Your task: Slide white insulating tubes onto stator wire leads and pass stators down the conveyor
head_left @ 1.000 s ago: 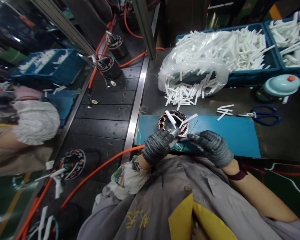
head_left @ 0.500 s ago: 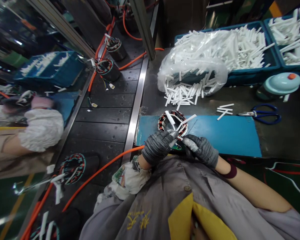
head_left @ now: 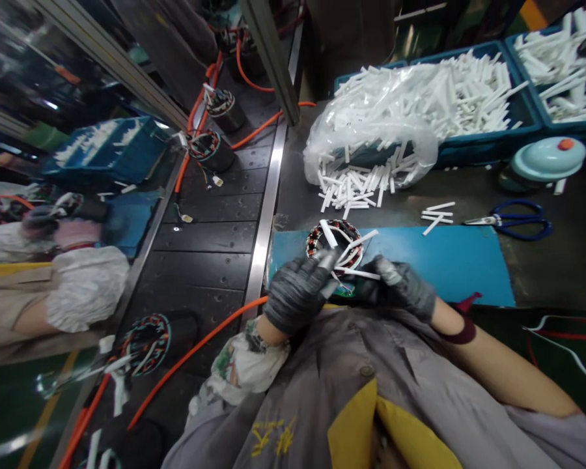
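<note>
Head view, and everything centres on the blue mat (head_left: 459,260): the wound ring (head_left: 314,243) sits at its left end, wires poking up. The left hand (head_left: 295,293) leans over the ring's near rim, fingers bent and bunched; what they pinch, I can't tell. The right hand (head_left: 403,286), at the mat's near edge, curls around the free end of a white sleeve (head_left: 359,272); whether it grips, no telling. Progress? Part-way, I'd judge: two more pieces, an upright sleeve (head_left: 327,233) and a slanting sleeve (head_left: 367,240), stand on the ring, apparently in place, while thin coloured leads (head_left: 342,284) at its front look uncovered. Beyond the mat lie loose sleeves (head_left: 437,215), then scissors (head_left: 520,220) farther right, and a spilling bag (head_left: 371,124) behind.
</note>
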`<state>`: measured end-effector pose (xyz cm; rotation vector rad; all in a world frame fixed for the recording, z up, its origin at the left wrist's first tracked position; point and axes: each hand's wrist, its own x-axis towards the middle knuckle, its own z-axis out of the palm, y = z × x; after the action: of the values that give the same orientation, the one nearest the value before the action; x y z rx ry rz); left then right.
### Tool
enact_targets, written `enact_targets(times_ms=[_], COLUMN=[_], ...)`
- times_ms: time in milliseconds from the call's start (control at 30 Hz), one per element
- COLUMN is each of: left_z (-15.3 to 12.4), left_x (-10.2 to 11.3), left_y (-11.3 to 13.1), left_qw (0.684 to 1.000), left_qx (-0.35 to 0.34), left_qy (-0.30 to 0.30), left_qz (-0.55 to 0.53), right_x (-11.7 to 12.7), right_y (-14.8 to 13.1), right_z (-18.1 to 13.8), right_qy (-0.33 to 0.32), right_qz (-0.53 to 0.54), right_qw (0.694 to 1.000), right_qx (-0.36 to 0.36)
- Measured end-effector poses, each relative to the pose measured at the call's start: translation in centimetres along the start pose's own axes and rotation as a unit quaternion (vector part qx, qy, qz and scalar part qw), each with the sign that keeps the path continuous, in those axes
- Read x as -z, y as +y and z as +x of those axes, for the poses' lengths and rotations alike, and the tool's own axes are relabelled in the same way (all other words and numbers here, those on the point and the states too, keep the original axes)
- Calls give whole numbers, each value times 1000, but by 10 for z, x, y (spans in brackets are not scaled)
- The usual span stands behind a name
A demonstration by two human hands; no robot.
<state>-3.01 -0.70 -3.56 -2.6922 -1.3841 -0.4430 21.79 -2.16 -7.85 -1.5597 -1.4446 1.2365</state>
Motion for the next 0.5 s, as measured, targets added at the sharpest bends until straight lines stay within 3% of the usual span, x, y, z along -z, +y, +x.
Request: enact_targets(times_ms=[100, 200, 367, 500], left_z=[1, 8, 29, 36], left_x=[12, 9, -12, -15], left_y=[-14, -22, -23, -21], left_qw=[999, 997, 984, 973], left_qx=[22, -37, -90, -88], left_qy=[3, -59, -146, -198], left_qz=[-32, -41, -40, -86], right_x=[31, 50, 53, 52], right_y=[24, 52, 73, 77], right_z=[-7, -14, -15, -11], right_qy=[7, 40, 52, 71], right_qz=[19, -30, -152, -225], right_qw=[1000, 998, 980, 959], right_qx=[6, 27, 119, 155])
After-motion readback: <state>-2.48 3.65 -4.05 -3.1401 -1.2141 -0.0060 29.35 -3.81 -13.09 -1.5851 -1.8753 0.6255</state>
